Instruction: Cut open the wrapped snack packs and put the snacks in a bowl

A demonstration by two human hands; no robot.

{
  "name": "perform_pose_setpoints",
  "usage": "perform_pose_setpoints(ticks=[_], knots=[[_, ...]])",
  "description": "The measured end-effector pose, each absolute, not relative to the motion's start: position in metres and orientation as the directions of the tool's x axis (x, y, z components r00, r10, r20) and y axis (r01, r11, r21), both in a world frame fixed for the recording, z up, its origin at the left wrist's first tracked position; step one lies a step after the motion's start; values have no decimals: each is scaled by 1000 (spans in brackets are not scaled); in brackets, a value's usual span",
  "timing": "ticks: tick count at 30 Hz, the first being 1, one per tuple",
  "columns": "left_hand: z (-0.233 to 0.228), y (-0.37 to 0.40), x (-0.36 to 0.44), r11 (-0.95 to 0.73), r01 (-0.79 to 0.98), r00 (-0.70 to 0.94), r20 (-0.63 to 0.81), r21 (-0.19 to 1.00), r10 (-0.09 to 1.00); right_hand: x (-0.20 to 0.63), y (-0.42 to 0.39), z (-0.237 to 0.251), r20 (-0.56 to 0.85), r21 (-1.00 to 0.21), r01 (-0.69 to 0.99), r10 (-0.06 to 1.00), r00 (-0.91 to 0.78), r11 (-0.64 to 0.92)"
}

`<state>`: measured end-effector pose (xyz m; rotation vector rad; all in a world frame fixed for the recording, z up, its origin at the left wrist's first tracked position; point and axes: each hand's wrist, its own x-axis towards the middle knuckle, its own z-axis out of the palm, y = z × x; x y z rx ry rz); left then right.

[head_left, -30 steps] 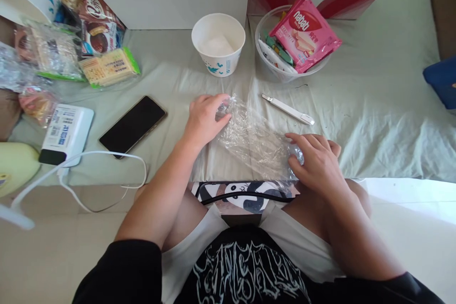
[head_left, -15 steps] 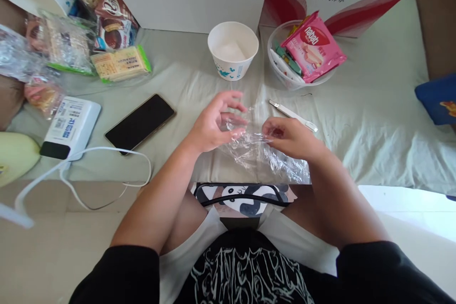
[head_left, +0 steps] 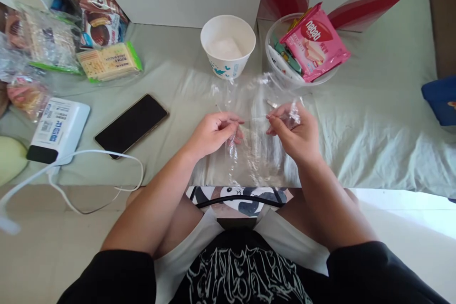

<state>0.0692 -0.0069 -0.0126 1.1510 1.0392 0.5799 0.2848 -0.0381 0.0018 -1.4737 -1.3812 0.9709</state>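
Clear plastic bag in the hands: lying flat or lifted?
Lifted. The left hand and right hand pinch the clear plastic bag and hold it spread above the cloth.

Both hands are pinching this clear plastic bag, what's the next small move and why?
Probably pull the two pinched edges apart: the left hand and right hand each hold the clear plastic bag by its upper part, raised over the cloth, its mouth seemingly not yet spread.
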Motion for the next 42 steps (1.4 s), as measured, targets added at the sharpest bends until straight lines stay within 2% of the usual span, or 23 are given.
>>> perform_pose_setpoints(ticks=[4, 9, 15, 20, 25, 28, 31, 34, 37, 40, 42], knots=[[-9, -3, 67, 305, 119, 332, -328, 945, 884, 291, -49, -4, 77, -959, 273, 997, 12, 70], [-9, 1, 64, 314, -26, 324, -289, 949, 901, 293, -55, -4, -81, -956, 289, 992, -100, -49], [-17, 6, 55, 241, -194, 414, -143, 951, 899, 293, -54, -7, -20, -996, 88, 997, -73, -13], [-24, 6, 48, 204, -178, 423, -113, 963, 899, 294, -53, -14, -66, -996, -52, 997, -36, -68], [-23, 6, 49, 223, -124, 387, -160, 967, 908, 293, -50, -12, -112, -988, -101, 993, -48, -117], [-17, 7, 50, 365, -117, 385, -296, 924, 874, 294, -48, -13, -207, -972, -105, 976, -59, -213], [-12, 9, 50, 506, -179, 424, -398, 844, 814, 295, -46, -16, -216, -969, -113, 975, -57, -221], [-13, 9, 50, 535, -214, 477, -391, 817, 787, 295, -46, -20, -179, -981, -70, 983, -35, -181], [-17, 7, 50, 453, -176, 447, -339, 874, 828, 293, -46, -23, -146, -989, -9, 989, 20, -146], [-19, 5, 52, 368, -213, 378, -271, 905, 885, 290, -45, -24, -157, -985, -93, 981, 112, -146], [-19, 4, 52, 346, -274, 357, -239, 897, 903, 288, -45, -24, -206, -970, -148, 974, 93, -191]])
